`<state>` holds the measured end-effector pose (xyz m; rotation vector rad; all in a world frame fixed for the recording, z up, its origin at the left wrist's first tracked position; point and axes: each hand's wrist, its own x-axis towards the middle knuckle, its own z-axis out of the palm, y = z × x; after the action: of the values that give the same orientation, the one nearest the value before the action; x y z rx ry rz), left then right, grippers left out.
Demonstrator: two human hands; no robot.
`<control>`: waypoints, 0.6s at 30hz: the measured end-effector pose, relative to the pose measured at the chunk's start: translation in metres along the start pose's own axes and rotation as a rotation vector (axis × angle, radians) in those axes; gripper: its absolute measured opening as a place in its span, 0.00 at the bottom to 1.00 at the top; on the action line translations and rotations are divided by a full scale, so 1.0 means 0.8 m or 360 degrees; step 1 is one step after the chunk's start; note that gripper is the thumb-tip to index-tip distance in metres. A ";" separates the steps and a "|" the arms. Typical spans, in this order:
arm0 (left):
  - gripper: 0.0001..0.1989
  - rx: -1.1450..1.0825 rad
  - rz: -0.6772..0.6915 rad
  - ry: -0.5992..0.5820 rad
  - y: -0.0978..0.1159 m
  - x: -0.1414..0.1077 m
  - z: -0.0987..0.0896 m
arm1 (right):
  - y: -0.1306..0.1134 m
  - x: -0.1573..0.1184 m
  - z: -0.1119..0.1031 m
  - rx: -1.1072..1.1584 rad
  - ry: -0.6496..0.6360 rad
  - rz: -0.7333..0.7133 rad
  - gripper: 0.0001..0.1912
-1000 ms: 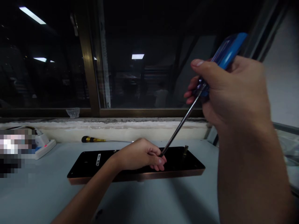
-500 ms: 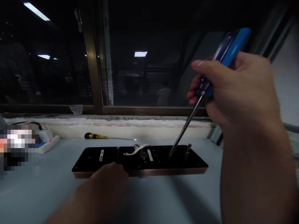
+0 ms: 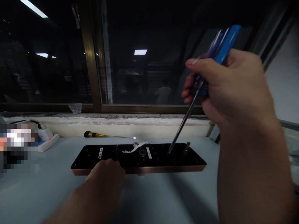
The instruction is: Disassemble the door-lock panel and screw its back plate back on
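Note:
My right hand [image 3: 233, 81] is closed around the blue handle of a screwdriver [image 3: 183, 124]. Its steel shaft slants down to the left, and the tip meets the right half of a long black panel [image 3: 163, 168] with a copper-coloured rim. Two brass posts stand on the panel, the right one [image 3: 187, 147] in plain sight. A white strip [image 3: 135, 148], perhaps a cable or tape, lies across its middle beside a round fitting and small white labels. Curled at the panel's near edge, left of centre, my left hand [image 3: 106, 177] grips it; the fingertips are hidden.
Behind the panel lies a second screwdriver [image 3: 102, 135] with a yellow and black handle. A white power strip [image 3: 50, 143] with a lit red light is at the left, near a blurred-out patch. A clear plastic cup [image 3: 75, 108] sits on the sill below the dark window.
The whole view has shifted slightly. My right hand and the screwdriver appear a little further left, with the tip still at the same spot on the panel. My left hand keeps its place.

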<state>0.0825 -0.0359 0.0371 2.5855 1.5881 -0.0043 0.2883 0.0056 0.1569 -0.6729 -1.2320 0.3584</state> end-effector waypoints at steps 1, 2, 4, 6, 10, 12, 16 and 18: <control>0.11 0.0162 0.0034 -0.0003 0.002 -0.003 -0.008 | 0.001 0.001 -0.001 0.0035 -0.0042 0.0034 0.07; 0.12 0.0263 0.0068 -0.0026 0.003 -0.006 -0.016 | 0.003 0.001 -0.002 0.0081 -0.0088 0.0079 0.06; 0.13 0.0286 0.0160 0.0071 0.007 -0.007 -0.033 | 0.006 0.001 -0.001 0.0192 -0.0162 0.0182 0.05; 0.13 0.0242 0.0238 0.0243 0.010 0.001 -0.047 | 0.009 0.001 0.001 0.0300 -0.0176 0.0268 0.04; 0.12 -0.0112 0.0413 0.0355 0.014 0.038 -0.055 | 0.014 0.000 0.012 0.0435 -0.0144 0.0354 0.08; 0.12 -0.0308 0.0438 0.0376 0.017 0.060 -0.049 | 0.016 -0.001 0.016 0.0419 -0.0177 0.0397 0.09; 0.18 -0.0517 0.0316 0.0274 0.021 0.087 -0.032 | 0.022 -0.002 0.023 0.0366 -0.0260 0.0447 0.11; 0.23 -0.0610 0.0248 0.0170 0.019 0.092 -0.026 | 0.025 -0.004 0.026 0.0373 -0.0279 0.0458 0.11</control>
<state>0.1283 0.0246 0.0549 2.4264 1.2619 0.4146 0.2695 0.0247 0.1455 -0.6256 -1.2356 0.8025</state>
